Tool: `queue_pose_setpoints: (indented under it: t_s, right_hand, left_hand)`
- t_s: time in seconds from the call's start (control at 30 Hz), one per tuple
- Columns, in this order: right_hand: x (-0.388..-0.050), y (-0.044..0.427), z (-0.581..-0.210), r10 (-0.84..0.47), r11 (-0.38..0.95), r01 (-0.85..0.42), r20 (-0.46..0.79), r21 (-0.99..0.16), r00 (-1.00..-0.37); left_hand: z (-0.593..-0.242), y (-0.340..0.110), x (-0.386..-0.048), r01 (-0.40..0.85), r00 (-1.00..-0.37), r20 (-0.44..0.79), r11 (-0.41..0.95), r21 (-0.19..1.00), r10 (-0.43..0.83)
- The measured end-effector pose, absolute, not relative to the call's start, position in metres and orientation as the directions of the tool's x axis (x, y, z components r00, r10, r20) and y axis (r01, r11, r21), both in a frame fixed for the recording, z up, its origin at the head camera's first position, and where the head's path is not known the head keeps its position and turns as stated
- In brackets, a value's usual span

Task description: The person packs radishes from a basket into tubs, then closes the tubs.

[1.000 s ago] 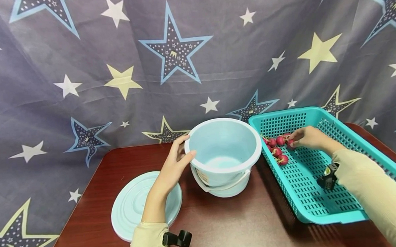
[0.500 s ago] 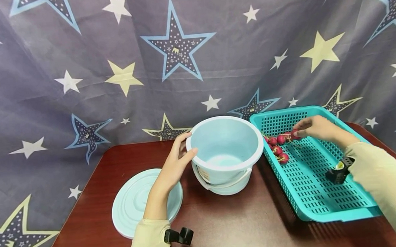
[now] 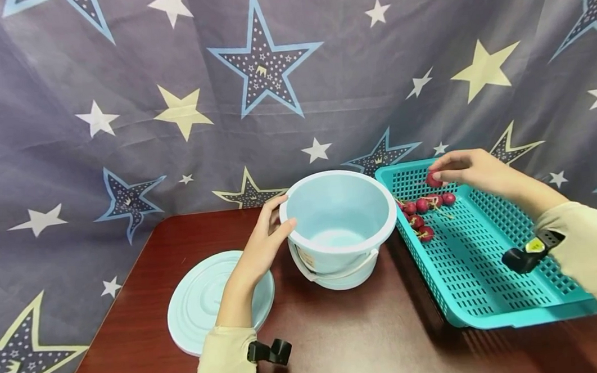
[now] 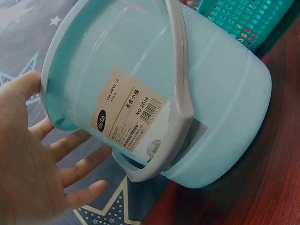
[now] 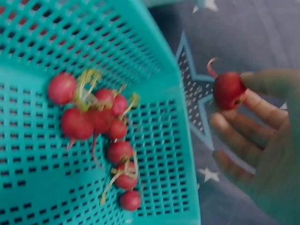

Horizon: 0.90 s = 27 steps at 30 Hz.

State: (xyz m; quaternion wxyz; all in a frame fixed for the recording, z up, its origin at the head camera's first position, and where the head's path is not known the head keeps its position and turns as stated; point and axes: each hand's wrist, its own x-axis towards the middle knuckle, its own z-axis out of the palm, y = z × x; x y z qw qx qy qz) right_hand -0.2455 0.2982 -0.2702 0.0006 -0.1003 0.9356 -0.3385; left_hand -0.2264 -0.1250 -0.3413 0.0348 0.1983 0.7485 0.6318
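Note:
A pale blue bucket (image 3: 338,229) with a white handle stands upright on the table. My left hand (image 3: 263,242) rests against its left rim, thumb at the near side. In the left wrist view the fingers (image 4: 77,145) are loosely spread beside the bucket wall. My right hand (image 3: 485,171) pinches a red radish (image 3: 434,179) between thumb and fingertips, raised over the far end of a turquoise basket (image 3: 454,316). In the right wrist view the held radish (image 5: 228,90) shows a thin root. Several more radishes (image 5: 77,124) with short stems lie in the basket's corner.
A pale blue round lid (image 3: 195,304) lies left of the bucket, partly under my left forearm. The basket stands close on the bucket's right. A grey star-printed cloth (image 3: 136,88) hangs behind the brown table (image 3: 337,342).
My right hand has lifted the radish up from the others in the basket. The left hand stays at the bucket rim, and the bucket has not moved on the table.

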Motion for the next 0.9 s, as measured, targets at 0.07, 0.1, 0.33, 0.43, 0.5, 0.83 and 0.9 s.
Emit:
queue_pose_setpoints:
  t_s: [0.07,0.1,0.33,0.43,0.5,0.83,0.9]
  right_hand:
    - [-0.241,0.294,-0.265,-0.185,0.718,-0.202,0.097,-0.666,-0.978]
    - [-0.239,0.291,-0.264,-0.182,0.703,-0.209,0.112,-0.680,-0.977]
    - [-0.223,0.268,-0.256,-0.224,0.584,-0.302,0.208,-0.754,-0.952]
    - [-0.218,0.254,-0.251,-0.245,0.535,-0.339,0.242,-0.774,-0.939]
    - [-0.216,0.242,-0.249,-0.277,0.500,-0.369,0.259,-0.783,-0.925]
    - [-0.209,0.181,-0.260,-0.461,0.383,-0.433,0.238,-0.816,-0.855]
    - [-0.209,0.171,-0.264,-0.476,0.390,-0.438,0.230,-0.810,-0.849]
  left_hand:
    - [-0.341,-0.124,-0.227,0.252,-0.918,0.196,0.126,0.960,0.344]
    - [-0.340,-0.124,-0.227,0.253,-0.918,0.196,0.129,0.959,0.345]
    - [-0.339,-0.124,-0.224,0.308,-0.903,0.222,0.193,0.932,0.368]
    - [-0.338,-0.124,-0.223,0.323,-0.890,0.222,0.208,0.923,0.398]
    - [-0.338,-0.125,-0.223,0.332,-0.884,0.230,0.199,0.922,0.407]
    - [-0.336,-0.131,-0.225,0.379,-0.875,0.286,0.186,0.906,0.390]
    - [-0.335,-0.133,-0.225,0.379,-0.877,0.287,0.188,0.906,0.385]
